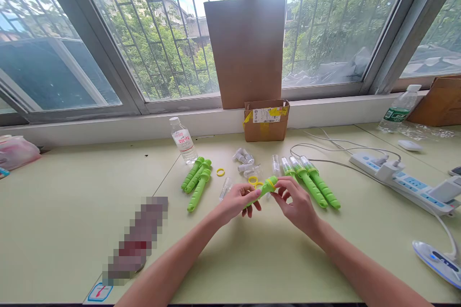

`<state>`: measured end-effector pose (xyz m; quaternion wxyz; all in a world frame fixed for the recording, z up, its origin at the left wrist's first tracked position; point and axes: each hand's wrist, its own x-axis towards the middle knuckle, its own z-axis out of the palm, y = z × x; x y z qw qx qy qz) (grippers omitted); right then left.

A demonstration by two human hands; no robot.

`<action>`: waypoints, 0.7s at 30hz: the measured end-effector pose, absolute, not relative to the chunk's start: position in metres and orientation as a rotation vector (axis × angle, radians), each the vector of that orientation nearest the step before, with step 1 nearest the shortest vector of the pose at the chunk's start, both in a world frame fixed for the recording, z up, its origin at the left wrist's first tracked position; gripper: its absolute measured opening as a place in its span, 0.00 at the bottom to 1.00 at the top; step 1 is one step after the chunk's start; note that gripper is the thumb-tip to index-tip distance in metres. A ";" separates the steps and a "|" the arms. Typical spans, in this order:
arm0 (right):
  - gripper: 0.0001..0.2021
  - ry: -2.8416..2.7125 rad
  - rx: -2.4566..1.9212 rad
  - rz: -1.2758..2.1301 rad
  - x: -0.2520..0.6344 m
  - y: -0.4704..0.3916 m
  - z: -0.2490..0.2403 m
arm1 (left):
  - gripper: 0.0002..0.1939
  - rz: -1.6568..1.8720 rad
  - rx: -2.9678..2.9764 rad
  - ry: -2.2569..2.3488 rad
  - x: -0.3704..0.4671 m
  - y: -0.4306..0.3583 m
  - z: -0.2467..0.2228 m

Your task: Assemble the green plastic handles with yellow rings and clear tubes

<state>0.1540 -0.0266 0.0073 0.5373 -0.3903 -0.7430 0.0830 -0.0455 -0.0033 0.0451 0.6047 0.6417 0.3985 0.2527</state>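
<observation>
My left hand [236, 200] is closed round a green plastic handle [265, 189], which tilts up to the right. A yellow ring [272, 183] sits about its ribbed end. Fingers of my right hand [298, 205] pinch at that ring end; their exact contact is partly hidden. Left of my hands lie three green handles [199, 187] without clear tubes. On the right, three more handles [312, 187] carry clear tubes at their ends. Loose clear tubes [248, 169] lie beyond my hands, along with a loose yellow ring [220, 171] and a few more rings [253, 181] close to my fingers.
A water bottle [183, 141] and a small cardboard box [265, 124] stand toward the window. To the right are a power strip [403, 180] with cables, another bottle [399, 110] and a white device [435, 261]. A blurred, pixelated object [139, 242] lies at left.
</observation>
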 end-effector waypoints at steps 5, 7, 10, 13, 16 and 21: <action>0.03 -1.782 -0.920 0.190 0.155 -0.026 0.008 | 0.27 0.511 1.489 0.914 -0.049 -0.002 0.048; 0.02 -1.782 -0.916 0.191 0.154 -0.027 0.008 | 0.28 0.462 1.446 0.909 -0.052 -0.002 0.051; 0.01 -1.774 -0.900 0.186 0.153 -0.027 0.010 | 0.26 0.386 1.360 0.912 -0.053 -0.003 0.054; 0.02 -1.763 -0.891 0.169 0.152 -0.028 0.011 | 0.25 0.386 1.323 0.904 -0.053 -0.004 0.055; 0.02 -1.762 -0.882 0.148 0.153 -0.028 0.011 | 0.23 0.430 1.330 0.876 -0.052 -0.003 0.053; 0.04 -1.749 -0.882 0.135 0.153 -0.029 0.012 | 0.23 0.488 1.364 0.825 -0.052 -0.001 0.050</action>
